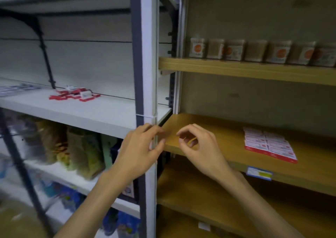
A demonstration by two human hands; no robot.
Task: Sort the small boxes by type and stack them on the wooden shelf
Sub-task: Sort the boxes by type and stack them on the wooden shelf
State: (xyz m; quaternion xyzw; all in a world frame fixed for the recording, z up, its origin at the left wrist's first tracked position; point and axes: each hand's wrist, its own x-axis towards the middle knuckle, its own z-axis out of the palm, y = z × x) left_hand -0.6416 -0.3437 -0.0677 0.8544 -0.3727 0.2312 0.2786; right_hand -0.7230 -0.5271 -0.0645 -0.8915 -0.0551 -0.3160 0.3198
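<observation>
sorting partly done, both hands empty

some small boxes [270,145] lie tiled flat on the wooden shelf [227,146] at right; a loose red pile [74,94] waits far left on the white shelf [91,110]. left hand [140,150] and right hand [200,146] hover loosely curled, holding nothing.

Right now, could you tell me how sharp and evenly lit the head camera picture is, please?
In the head view, lighting is dim and flat, no glare; the bagged goods at lower left smear with motion blur; both hands, left and right, are fairly sharp; the red-and-white boxes on the wooden shelf are soft, print unreadable; wide-angle distortion bends the shelf edges.
</observation>
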